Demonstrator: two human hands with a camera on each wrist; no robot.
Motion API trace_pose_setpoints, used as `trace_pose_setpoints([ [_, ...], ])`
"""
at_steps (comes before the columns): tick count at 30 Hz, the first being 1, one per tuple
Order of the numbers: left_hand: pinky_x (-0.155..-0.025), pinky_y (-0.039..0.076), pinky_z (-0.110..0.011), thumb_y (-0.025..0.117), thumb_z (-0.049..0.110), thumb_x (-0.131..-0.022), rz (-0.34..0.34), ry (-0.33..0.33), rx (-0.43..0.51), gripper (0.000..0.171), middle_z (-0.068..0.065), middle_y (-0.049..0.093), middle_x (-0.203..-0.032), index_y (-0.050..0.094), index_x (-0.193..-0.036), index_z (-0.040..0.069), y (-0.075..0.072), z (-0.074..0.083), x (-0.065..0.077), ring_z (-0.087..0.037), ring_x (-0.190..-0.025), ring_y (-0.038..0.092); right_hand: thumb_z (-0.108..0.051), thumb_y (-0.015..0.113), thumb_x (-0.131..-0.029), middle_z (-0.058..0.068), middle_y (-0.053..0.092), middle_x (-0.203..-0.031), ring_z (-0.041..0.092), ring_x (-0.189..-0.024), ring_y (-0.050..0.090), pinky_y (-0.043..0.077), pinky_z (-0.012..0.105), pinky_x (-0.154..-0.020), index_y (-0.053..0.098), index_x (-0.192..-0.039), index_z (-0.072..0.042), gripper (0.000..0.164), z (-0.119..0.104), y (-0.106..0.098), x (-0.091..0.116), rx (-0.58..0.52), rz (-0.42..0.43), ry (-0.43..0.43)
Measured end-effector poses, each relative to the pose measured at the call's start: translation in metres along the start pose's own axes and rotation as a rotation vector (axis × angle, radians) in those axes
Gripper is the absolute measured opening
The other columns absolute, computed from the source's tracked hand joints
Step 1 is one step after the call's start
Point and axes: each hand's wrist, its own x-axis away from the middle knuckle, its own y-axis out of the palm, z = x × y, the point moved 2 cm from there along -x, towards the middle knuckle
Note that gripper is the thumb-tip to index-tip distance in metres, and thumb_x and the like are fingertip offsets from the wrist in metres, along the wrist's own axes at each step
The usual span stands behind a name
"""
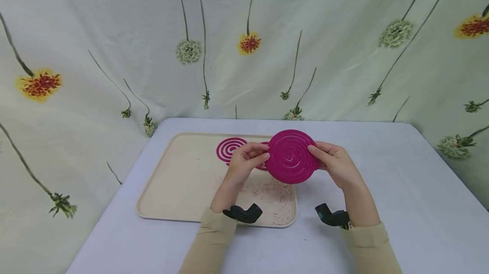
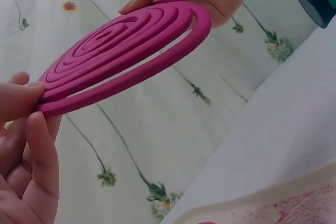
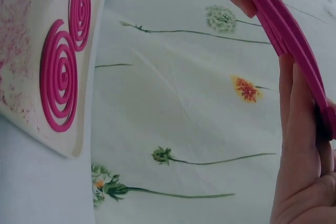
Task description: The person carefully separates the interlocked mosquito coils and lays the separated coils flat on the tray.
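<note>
Both hands hold a magenta mosquito coil [image 1: 290, 157] raised above the tray's right side, its flat face toward the head camera. My left hand [image 1: 244, 161] pinches its left edge between thumb and fingers. At the opposite edge, my right hand [image 1: 336, 161] grips it with the thumb in front and fingers behind. From the left wrist, the coil [image 2: 115, 51] is seen at a slant, with a gap along its outer turn. Two separated magenta coils lie flat on the tray: one coil [image 3: 63, 74] and another coil [image 3: 81, 11] beside it. In the head view my left hand partly covers them.
The beige tray [image 1: 172, 180] lies on a white table [image 1: 382, 159]. Reddish crumbs [image 1: 271, 193] are scattered over its right part. A flowered cloth [image 1: 324, 53] hangs behind the table. Each wrist wears a black camera, such as the right one [image 1: 332, 216].
</note>
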Motion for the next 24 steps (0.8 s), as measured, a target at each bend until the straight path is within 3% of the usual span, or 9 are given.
trace_pose_setpoints([
  [5,-0.070,0.054,-0.025,0.059,-0.009,-0.086,-0.034,0.030,0.036,0.029,0.000,0.070,-0.090,0.070,-0.096,0.016,-0.003,0.008,0.001,-0.013,-0.078,0.066,-0.013,0.058,-0.093,-0.001,0.068,-0.088,0.014,-0.077,0.066,0.055,0.026,-0.073,0.052,-0.121,0.013,0.038,-0.008,0.007,0.003,0.006,-0.033,-0.015],
  [8,-0.070,0.054,-0.025,0.060,-0.008,-0.086,-0.045,0.064,0.042,0.032,0.000,0.070,-0.090,0.070,-0.093,0.021,-0.001,0.014,0.002,-0.012,-0.079,0.066,-0.011,0.062,-0.090,0.005,0.069,-0.088,0.017,-0.078,0.067,0.055,0.029,-0.074,0.054,-0.116,0.013,0.036,-0.012,0.011,0.003,0.037,-0.089,-0.005],
  [13,-0.068,0.054,-0.024,0.059,-0.007,-0.087,-0.027,0.076,0.043,0.029,0.000,0.069,-0.090,0.070,-0.095,0.019,0.003,0.020,0.003,-0.012,-0.077,0.065,-0.010,0.064,-0.087,0.014,0.068,-0.089,0.017,-0.078,0.067,0.055,0.030,-0.074,0.056,-0.111,0.014,0.035,-0.015,0.016,0.002,0.073,-0.089,-0.010],
  [16,-0.070,0.055,-0.025,0.061,-0.006,-0.086,0.003,0.078,0.021,0.018,-0.002,0.069,-0.093,0.068,-0.098,0.006,0.005,0.021,0.004,-0.014,-0.080,0.064,-0.008,0.065,-0.086,0.016,0.068,-0.090,0.017,-0.078,0.067,0.055,0.029,-0.074,0.056,-0.111,0.015,0.035,-0.014,0.018,0.002,0.061,-0.047,-0.015],
  [19,-0.077,0.054,-0.028,0.064,-0.002,-0.085,0.037,0.135,-0.098,0.018,-0.006,0.066,-0.107,0.065,-0.103,-0.005,0.009,0.022,0.004,-0.016,-0.094,0.062,-0.009,0.067,-0.085,0.018,0.068,-0.093,0.017,-0.079,0.067,0.055,0.029,-0.073,0.056,-0.113,0.014,0.037,-0.012,0.021,0.001,0.058,0.019,-0.012],
  [22,-0.087,0.051,-0.038,0.068,0.003,-0.084,0.084,0.221,-0.313,0.021,-0.012,0.061,-0.118,0.066,-0.104,-0.005,0.016,0.027,0.007,-0.022,-0.109,0.054,-0.012,0.069,-0.084,0.021,0.067,-0.098,0.022,-0.083,0.067,0.056,0.029,-0.072,0.058,-0.113,0.011,0.038,-0.010,0.025,0.002,0.124,0.139,-0.019],
  [24,-0.091,0.048,-0.042,0.069,0.004,-0.083,0.109,0.258,-0.435,0.020,-0.015,0.061,-0.115,0.068,-0.102,-0.004,0.023,0.037,0.011,-0.026,-0.110,0.053,-0.015,0.070,-0.084,0.022,0.066,-0.099,0.027,-0.085,0.067,0.056,0.032,-0.072,0.060,-0.112,0.008,0.038,-0.011,0.029,0.003,0.207,0.225,-0.034],
])
